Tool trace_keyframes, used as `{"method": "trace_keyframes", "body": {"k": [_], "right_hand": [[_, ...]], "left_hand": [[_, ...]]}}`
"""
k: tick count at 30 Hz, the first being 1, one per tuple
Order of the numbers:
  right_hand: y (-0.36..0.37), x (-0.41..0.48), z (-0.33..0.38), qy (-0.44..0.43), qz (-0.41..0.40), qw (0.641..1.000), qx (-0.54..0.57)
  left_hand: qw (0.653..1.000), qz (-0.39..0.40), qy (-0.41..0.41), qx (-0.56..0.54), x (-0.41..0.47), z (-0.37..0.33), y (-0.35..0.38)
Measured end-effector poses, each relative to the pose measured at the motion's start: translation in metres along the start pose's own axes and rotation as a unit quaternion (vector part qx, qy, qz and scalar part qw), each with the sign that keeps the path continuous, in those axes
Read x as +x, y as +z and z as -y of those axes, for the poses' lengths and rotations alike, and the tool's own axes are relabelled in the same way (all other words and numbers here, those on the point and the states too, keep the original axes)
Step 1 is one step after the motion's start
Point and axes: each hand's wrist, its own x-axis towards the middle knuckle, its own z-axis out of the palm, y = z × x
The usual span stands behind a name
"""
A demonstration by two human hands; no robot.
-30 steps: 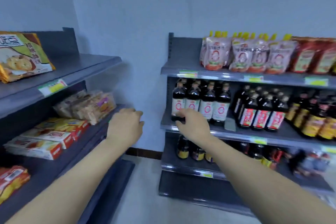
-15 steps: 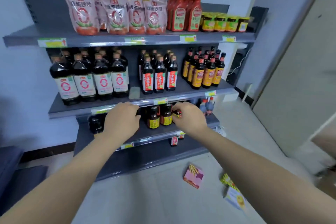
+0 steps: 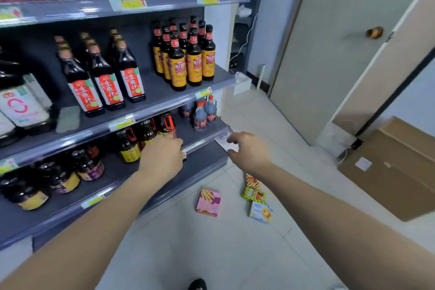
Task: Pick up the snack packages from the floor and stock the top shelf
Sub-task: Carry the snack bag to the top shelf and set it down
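Three snack packages are recorded on the floor (image 3: 211, 254), none lifted. A pink box (image 3: 208, 202) lies flat. A green-and-red bag (image 3: 251, 188) lies at its 2 o'clock, apart from it. A pale box (image 3: 260, 212) lies just beside the bag, at the bag's 6 o'clock.

The right hand (image 3: 249, 150) is held in the air at the bag's 12 o'clock. Its grip is apart, thumb and fingers spread, with nothing in it.

The left hand (image 3: 162, 160) is found at the right hand's 9 o'clock, in front of the lower shelf (image 3: 204, 141). Its grip is loosely curled, fingers bent away from the camera, and nothing is seen in it. Dark bottles (image 3: 127, 148) stand just behind it; contact cannot be told.

A cardboard box (image 3: 400, 172) is noted on the floor at the packages' 3 o'clock, well apart, near a door (image 3: 329, 54). A dark shoe tip (image 3: 197, 284) is seen at 6 o'clock, at the frame's edge.
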Motion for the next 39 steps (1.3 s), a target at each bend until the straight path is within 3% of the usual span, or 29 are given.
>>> {"method": "trace_keyframes", "body": {"k": [13, 22, 39], "right_hand": [[0.019, 0.072, -0.178, 0.178, 0.054, 0.982, 0.014], [0.06, 0.119, -0.316, 0.242, 0.12, 0.962, 0.041], [0.27, 0.192, -0.5, 0.39, 0.248, 0.882, 0.094]], "left_hand": [[0.983, 0.121, 0.134, 0.008, 0.163, -0.122, 0.118], [0.968, 0.211, 0.136, 0.009, 0.237, -0.21, 0.229], [0.93, 0.327, 0.166, 0.023, 0.337, -0.276, 0.495]]}}
